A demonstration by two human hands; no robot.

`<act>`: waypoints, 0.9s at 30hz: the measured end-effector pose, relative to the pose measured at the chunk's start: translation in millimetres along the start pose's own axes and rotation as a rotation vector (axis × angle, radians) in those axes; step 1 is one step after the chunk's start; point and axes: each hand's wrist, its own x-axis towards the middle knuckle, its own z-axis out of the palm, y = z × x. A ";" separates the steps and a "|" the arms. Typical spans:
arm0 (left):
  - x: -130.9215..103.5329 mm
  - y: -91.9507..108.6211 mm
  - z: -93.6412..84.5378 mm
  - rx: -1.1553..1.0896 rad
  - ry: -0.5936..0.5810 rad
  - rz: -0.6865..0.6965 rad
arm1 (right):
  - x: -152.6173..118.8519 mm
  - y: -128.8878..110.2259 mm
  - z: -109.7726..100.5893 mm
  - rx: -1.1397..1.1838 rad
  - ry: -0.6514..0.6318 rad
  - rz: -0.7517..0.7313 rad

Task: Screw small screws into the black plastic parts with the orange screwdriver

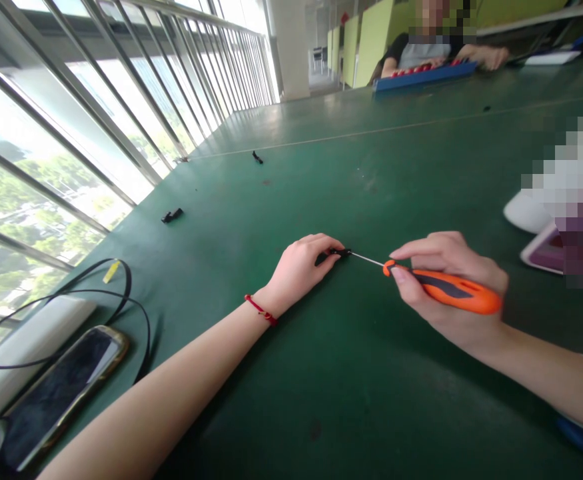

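Note:
My left hand (308, 265) is closed on a small black part (340, 253), pinched between thumb and fingers low over the green table (291, 193). A red cord bracelet (260, 310) circles that wrist. In my right hand (456, 287) lies an orange and black screwdriver (458, 292), its handle under the palm and its collar by the thumb and forefinger. The thin metal shaft points left, and its tip meets or nearly meets the black part's right end. Fingers hide much of the part.
Small black pieces (172, 215) (257, 157) lie towards the left railing (146, 80). A phone (64, 393), white box (31, 353) and looped black cable (130, 280) are at lower left. Across the table a person (426, 50) sits behind a blue tray (426, 77).

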 end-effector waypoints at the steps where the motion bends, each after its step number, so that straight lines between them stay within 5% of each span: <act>1: 0.0 0.3 -0.1 -0.001 0.000 0.000 | -0.4 0.2 0.3 -0.001 0.017 0.006; 5: 0.1 0.8 -0.3 -0.005 -0.007 -0.002 | -1.8 3.6 3.4 0.077 0.160 0.058; 11: 0.2 0.3 0.2 0.011 -0.001 -0.003 | -0.7 1.2 0.7 0.005 -0.008 0.011; 17: 0.4 -0.5 0.5 0.009 -0.007 -0.009 | -1.3 3.0 4.3 0.116 0.162 0.023; 23: 0.2 -0.4 1.1 0.007 0.007 -0.011 | 0.1 -0.4 0.3 0.014 -0.015 -0.002; 27: 0.1 -0.1 0.5 0.006 -0.005 -0.006 | -1.9 2.0 2.9 0.038 0.112 0.022</act>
